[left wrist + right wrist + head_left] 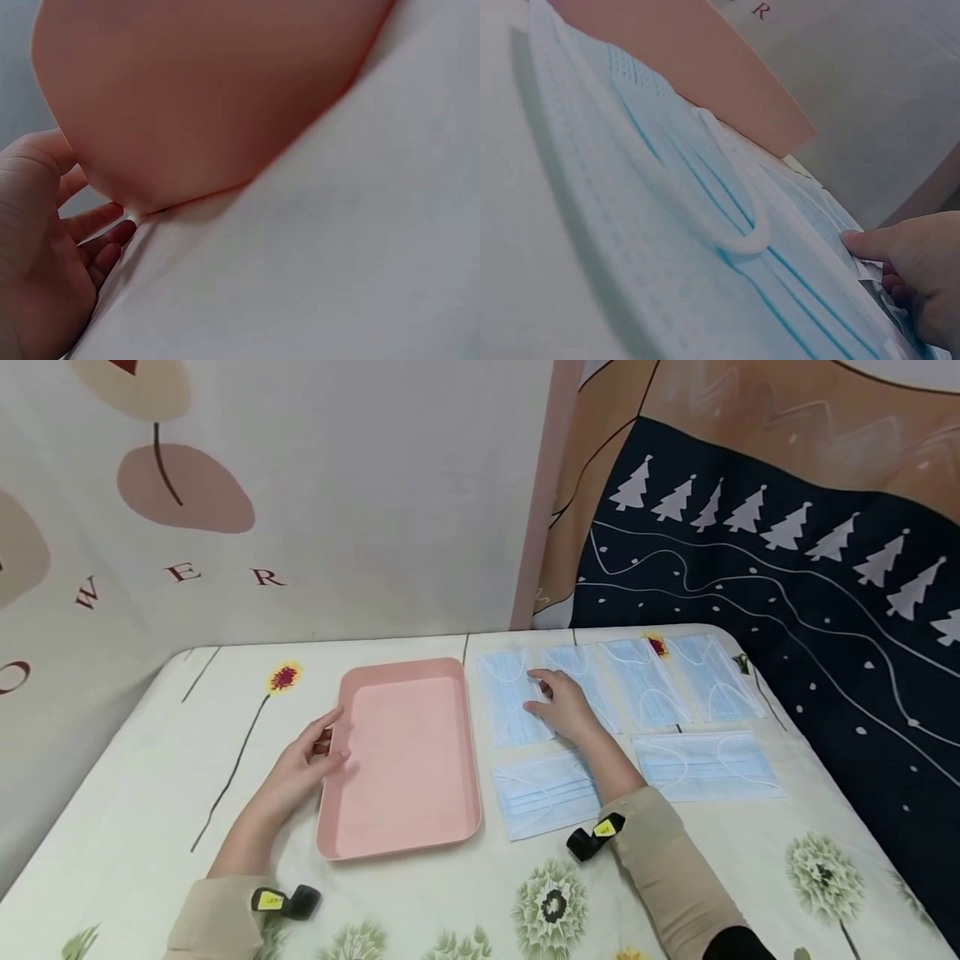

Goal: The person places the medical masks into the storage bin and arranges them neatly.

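A pink rectangular tray (401, 760) lies on the table at centre left in the head view. My left hand (300, 768) grips its left edge, thumb over the rim and fingers against the outer wall; the left wrist view shows those fingers (94, 223) at the tray's underside edge. To the right of the tray, my right hand (562, 703) is over the leftmost upper face mask (506, 693), thumb and index finger apart. In the right wrist view, the thumb (862, 244) touches a mask's edge. A nearer mask (543, 793) lies partly beneath the right forearm.
More light blue masks lie flat to the right: an upper-row mask (648, 685), one at the far right (716, 677), and a sideways one (708, 766) nearer. A flower-print cloth (420, 902) covers the table. Printed curtains (375, 527) hang behind.
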Tool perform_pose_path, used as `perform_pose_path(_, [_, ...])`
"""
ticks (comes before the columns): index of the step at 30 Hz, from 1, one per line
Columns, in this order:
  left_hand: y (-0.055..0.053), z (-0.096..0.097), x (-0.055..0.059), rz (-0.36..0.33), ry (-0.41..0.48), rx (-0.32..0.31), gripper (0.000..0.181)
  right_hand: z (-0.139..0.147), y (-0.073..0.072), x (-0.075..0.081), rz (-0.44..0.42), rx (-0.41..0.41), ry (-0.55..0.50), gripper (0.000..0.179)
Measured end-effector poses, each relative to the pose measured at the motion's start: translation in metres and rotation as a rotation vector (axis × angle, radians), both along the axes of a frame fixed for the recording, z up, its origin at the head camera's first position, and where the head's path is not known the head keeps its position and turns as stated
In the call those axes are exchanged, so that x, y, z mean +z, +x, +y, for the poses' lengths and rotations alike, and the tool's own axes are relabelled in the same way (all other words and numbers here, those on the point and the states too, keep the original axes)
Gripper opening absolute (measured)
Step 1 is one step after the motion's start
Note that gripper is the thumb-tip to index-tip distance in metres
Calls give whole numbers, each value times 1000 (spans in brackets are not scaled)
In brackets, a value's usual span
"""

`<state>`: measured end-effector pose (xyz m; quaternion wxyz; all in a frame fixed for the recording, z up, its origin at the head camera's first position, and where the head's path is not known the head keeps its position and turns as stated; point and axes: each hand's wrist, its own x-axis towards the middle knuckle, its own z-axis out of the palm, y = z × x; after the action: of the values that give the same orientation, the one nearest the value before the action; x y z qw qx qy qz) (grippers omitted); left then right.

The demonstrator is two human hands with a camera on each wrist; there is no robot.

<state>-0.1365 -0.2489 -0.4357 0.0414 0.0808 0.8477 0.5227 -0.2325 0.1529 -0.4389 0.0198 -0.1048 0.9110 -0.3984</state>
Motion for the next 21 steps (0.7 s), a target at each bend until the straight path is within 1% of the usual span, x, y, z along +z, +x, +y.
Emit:
perform_pose_path(8, [-1, -1, -2, -14, -7, 1, 68, 0, 1, 2, 26, -8, -17, 43])
perform_pose_path(15, [-2, -2, -3, -9, -10, -1, 68, 1, 5, 10, -17, -21, -61, 41])
perform_pose_path(21, [-1, -2, -3, 0, -7, -4, 68, 3, 6, 16, -56, -1, -38, 46])
